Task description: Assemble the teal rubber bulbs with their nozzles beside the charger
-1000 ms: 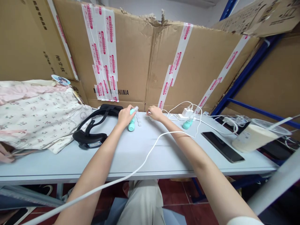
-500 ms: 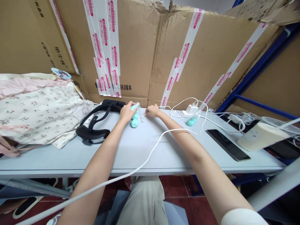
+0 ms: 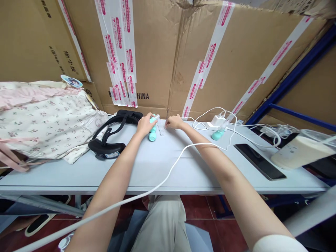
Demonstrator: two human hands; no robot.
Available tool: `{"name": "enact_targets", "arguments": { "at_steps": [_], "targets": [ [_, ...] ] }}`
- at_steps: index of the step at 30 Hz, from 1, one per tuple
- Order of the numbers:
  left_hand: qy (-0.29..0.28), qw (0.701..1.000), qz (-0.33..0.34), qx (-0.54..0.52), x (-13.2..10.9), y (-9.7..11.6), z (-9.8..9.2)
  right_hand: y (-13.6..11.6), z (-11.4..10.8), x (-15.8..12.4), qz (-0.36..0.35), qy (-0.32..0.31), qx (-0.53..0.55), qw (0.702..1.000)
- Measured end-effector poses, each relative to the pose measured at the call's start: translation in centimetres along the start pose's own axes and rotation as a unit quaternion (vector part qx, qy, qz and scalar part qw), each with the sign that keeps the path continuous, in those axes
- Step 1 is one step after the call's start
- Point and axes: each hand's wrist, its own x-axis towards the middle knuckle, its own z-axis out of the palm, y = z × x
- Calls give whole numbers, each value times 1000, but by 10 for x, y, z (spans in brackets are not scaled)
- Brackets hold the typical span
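My left hand point(image 3: 145, 125) is closed around a small teal bottle-like piece with a clear tip point(image 3: 152, 135), which lies at a tilt on the table near the cardboard. Just right of it, a thin clear strip or cord point(image 3: 161, 131) rests on the tabletop. My right hand point(image 3: 174, 122) is closed in a pinch close to the strip's right side. What its fingertips hold, if anything, is too small to make out. A second teal piece with a clear neck point(image 3: 217, 134) sits farther right, beside the white cables.
A black head strap point(image 3: 110, 150) and floral cloth point(image 3: 49, 129) lie to the left. On the right are a white charger point(image 3: 217, 121), a phone point(image 3: 258, 161) and a cream cup point(image 3: 301, 152). A white cable point(image 3: 168, 173) crosses in front of my arms. Cardboard point(image 3: 157, 52) walls the back.
The view has shifted slightly, so things appear a little farther right. Both hands keep nearly the same place and hold beside the teal piece.
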Motion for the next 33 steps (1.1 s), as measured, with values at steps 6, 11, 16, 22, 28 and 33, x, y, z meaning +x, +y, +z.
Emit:
{"name": "enact_targets", "arguments": {
  "at_steps": [6, 11, 16, 22, 28, 33],
  "targets": [
    [-2, 1000, 5, -8, 0, -1, 1, 1, 6, 0, -4, 0, 25, 1000],
    [-6, 1000, 0, -5, 0, -2, 1, 2, 4, -1, -4, -10, 42, 999],
    [-2, 1000, 7, -13, 0, -2, 2, 2, -3, -4, 10, -13, 66, 998],
    [-1, 1000, 15, -7, -1, 0, -1, 9, -8, -7, -8, 65, 152, 986],
    [-28, 993, 115, 22, -7, 20, -3, 7, -22, -23, -143, 45, 391, 908],
    [-53, 991, 122, -20, -9, 35, 1, 10, -23, -36, -118, 27, 412, 903]
  ]
}}
